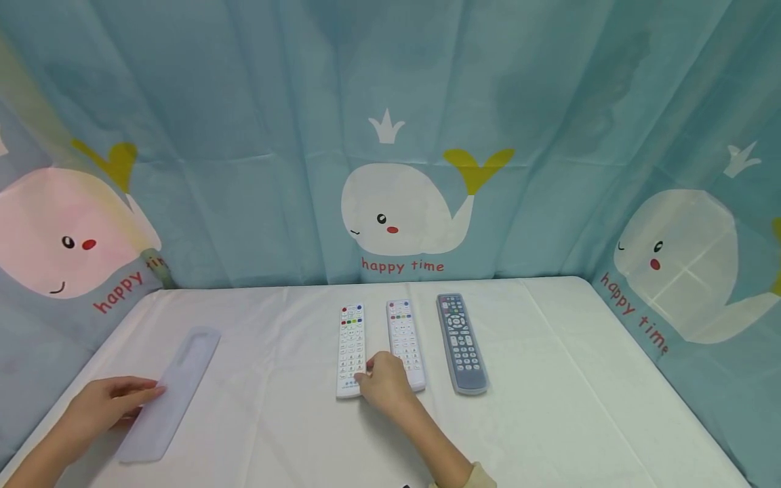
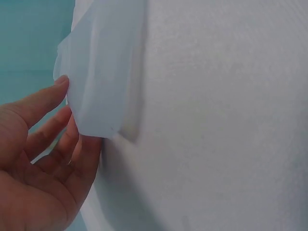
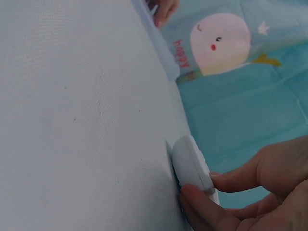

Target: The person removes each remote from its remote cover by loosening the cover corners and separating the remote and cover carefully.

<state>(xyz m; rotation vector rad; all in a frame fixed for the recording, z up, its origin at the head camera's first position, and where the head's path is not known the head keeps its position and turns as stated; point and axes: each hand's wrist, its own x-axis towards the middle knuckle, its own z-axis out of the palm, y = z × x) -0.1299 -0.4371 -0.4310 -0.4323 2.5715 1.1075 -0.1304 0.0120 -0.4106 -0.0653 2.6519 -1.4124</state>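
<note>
My left hand (image 1: 100, 410) pinches the left edge of a translucent whitish sleeve (image 1: 177, 393), flat and long like a remote control cover. In the left wrist view the thumb lies on this sleeve (image 2: 106, 82) with the other fingers behind and under it. The right hand (image 1: 387, 390) grips the lower end of a white remote control (image 1: 351, 342) with coloured buttons at its top. Seen from the right wrist, the thumb and fingers hold the end of that remote control (image 3: 188, 161) from both faces, close over the table.
A second white remote control (image 1: 403, 332) lies just right of the held one, partly behind the right hand. Further right is a dark grey remote control (image 1: 462, 346). A white cloth covers the table (image 1: 579, 407); a blue whale-print curtain (image 1: 256, 203) hangs behind and at the sides.
</note>
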